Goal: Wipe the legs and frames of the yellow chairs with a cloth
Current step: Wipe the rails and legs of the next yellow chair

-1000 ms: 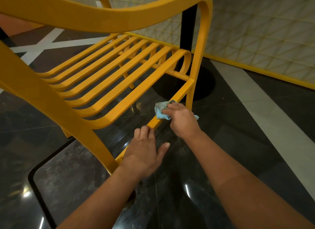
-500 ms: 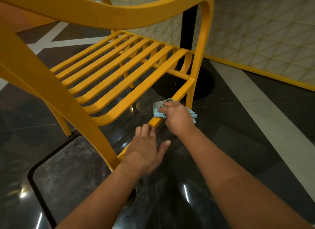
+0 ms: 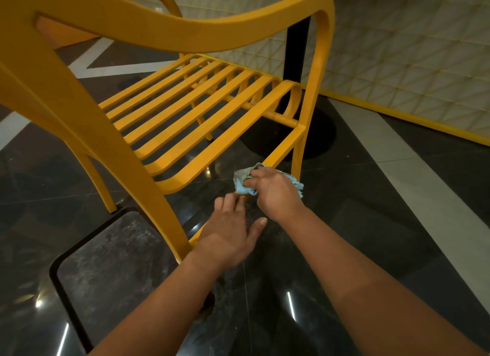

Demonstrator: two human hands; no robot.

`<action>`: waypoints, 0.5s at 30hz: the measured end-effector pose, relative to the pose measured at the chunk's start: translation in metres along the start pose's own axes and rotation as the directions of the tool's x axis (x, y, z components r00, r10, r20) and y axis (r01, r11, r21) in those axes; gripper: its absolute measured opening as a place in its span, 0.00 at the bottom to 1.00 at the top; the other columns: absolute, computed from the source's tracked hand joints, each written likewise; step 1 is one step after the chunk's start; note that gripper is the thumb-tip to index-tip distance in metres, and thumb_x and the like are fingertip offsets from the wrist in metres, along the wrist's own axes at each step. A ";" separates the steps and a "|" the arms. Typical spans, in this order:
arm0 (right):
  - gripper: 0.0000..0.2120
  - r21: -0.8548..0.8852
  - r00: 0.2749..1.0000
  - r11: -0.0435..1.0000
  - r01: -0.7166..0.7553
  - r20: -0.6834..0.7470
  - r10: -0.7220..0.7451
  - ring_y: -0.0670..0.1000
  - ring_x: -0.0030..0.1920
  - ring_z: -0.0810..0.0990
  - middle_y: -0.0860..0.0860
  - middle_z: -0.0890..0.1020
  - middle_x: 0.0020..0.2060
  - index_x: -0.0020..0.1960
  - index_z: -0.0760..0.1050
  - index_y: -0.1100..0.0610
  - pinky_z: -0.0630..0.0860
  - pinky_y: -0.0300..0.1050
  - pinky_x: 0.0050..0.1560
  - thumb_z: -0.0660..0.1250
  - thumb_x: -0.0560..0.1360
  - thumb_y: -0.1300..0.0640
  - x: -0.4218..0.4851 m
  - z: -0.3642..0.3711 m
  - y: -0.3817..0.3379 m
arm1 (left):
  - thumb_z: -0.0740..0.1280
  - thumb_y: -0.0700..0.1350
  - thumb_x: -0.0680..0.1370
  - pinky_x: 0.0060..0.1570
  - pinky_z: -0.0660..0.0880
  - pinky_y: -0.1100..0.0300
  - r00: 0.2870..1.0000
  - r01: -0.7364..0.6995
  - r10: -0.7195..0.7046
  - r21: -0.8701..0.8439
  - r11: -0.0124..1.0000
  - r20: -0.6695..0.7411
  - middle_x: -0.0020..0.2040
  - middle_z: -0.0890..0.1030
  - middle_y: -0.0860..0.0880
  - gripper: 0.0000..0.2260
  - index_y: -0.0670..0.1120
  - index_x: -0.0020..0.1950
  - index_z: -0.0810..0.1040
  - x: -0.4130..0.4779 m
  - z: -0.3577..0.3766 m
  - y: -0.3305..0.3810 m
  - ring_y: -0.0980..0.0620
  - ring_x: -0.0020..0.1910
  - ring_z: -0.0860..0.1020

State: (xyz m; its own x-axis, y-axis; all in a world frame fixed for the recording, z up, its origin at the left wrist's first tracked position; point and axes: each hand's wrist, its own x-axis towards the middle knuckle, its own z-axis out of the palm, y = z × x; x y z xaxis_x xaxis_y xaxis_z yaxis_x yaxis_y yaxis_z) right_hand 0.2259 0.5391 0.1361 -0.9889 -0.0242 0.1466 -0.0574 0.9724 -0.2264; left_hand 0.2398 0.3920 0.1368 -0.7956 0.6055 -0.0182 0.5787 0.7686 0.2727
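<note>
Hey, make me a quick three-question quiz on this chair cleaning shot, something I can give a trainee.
1. Which hand has its grip on the cloth? A) right hand B) left hand C) both
2. True or false: the left hand and the cloth are on the same low rail of the chair.
3. Fill in: the cloth is light ____.

Key: 1 A. 2 True. 3 blue.
</note>
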 end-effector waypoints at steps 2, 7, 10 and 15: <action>0.21 0.020 1.000 1.000 0.016 0.010 -0.016 0.55 0.67 0.69 0.54 0.77 0.63 0.67 0.74 0.55 0.65 0.50 0.68 0.64 0.75 0.64 -0.003 -0.002 0.005 | 0.51 0.63 0.80 0.65 0.64 0.59 1.000 0.003 -0.003 -0.016 1.000 0.009 0.68 0.60 0.49 0.31 0.44 0.76 0.57 0.000 -0.001 0.000 0.52 0.65 0.60; 0.21 -0.019 0.999 0.999 -0.043 -0.018 0.043 0.54 0.67 0.69 0.53 0.76 0.63 0.68 0.73 0.54 0.65 0.48 0.69 0.64 0.76 0.62 0.003 -0.003 0.003 | 0.51 0.63 0.80 0.64 0.66 0.59 1.000 0.017 -0.017 -0.023 1.000 -0.003 0.67 0.60 0.49 0.30 0.43 0.74 0.60 0.000 0.000 -0.002 0.53 0.64 0.61; 0.20 0.043 0.999 0.999 -0.007 -0.031 0.008 0.54 0.67 0.70 0.53 0.77 0.63 0.67 0.74 0.55 0.65 0.48 0.68 0.64 0.75 0.63 -0.004 -0.002 -0.001 | 0.51 0.63 0.80 0.64 0.65 0.59 1.000 0.013 -0.013 -0.043 0.999 -0.007 0.68 0.60 0.49 0.31 0.45 0.76 0.58 0.000 0.001 -0.001 0.53 0.64 0.60; 0.21 0.286 0.995 0.953 -0.099 0.001 0.103 0.54 0.67 0.72 0.54 0.77 0.64 0.65 0.77 0.54 0.68 0.51 0.69 0.64 0.75 0.68 -0.009 -0.009 0.009 | 0.51 0.62 0.80 0.67 0.64 0.58 1.000 0.013 -0.015 -0.088 0.996 -0.017 0.69 0.60 0.49 0.30 0.45 0.77 0.57 0.003 0.000 0.000 0.53 0.66 0.59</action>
State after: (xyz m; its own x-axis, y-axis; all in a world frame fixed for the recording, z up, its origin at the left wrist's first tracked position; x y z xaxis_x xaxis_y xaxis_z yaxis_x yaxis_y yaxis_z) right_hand 0.2358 0.5499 0.1412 -0.9897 0.0754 0.1213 0.0038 0.8630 -0.5052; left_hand 0.2377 0.3934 0.1369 -0.8070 0.5906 -0.0060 0.5501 0.7553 0.3564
